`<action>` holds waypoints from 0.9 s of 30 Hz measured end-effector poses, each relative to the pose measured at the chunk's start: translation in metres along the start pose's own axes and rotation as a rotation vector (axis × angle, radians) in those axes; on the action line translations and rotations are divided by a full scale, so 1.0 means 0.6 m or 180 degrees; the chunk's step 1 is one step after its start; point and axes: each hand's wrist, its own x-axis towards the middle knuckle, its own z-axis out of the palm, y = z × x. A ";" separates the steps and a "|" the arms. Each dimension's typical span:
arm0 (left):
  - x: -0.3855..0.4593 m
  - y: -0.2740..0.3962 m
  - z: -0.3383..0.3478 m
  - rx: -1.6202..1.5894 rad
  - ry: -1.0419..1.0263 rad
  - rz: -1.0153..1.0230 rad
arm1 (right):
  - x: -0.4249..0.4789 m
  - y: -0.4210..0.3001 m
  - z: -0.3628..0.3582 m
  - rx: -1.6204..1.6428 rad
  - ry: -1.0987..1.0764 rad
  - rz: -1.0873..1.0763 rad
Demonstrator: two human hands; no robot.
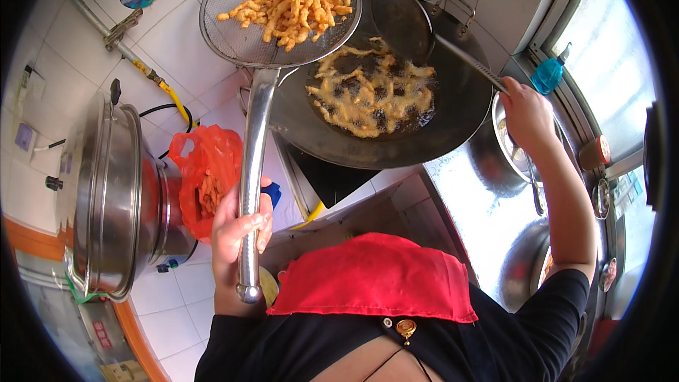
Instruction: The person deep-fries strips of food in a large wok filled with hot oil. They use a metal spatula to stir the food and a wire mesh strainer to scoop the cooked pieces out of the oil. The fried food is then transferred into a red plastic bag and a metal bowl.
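My left hand (pixel 241 223) grips the steel handle of a wire-mesh strainer (pixel 233 37). On its mesh lies a heap of golden fried strips (pixel 297 10), raised over the wok's left rim. My right hand (pixel 526 111) is closed around the handle of a dark round skimmer or ladle (pixel 402 24), whose head tilts at the back of the wok. The large dark wok (pixel 339 151) holds bubbling oil with paler battered strips (pixel 371 95) frying in it. Whether the dark head touches the oil, I cannot tell.
Left of me stand a red plastic bag (pixel 209 143) with orange-coated pieces and a steel steamer pot (pixel 106 196). A yellow gas hose (pixel 172 95) runs along the tiled wall. To the right are a metal bowl (pixel 501 116) and a blue pump bottle (pixel 549 75) by the window.
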 end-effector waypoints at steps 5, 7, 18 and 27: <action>-0.004 -0.001 -0.004 -0.0032 0.0007 0.0013 | -0.036 0.054 -0.046 0.0775 0.0433 -0.0321; -0.004 -0.002 0.000 -0.0039 0.0082 0.0056 | -0.049 0.055 -0.063 0.0997 0.0180 -0.0287; 0.000 0.002 -0.007 -0.0007 -0.0050 0.0014 | -0.007 -0.032 0.034 0.1462 -0.1185 -0.0122; -0.001 -0.008 -0.006 0.0127 0.0123 0.0001 | -0.020 0.032 0.019 0.1897 -0.1352 0.0555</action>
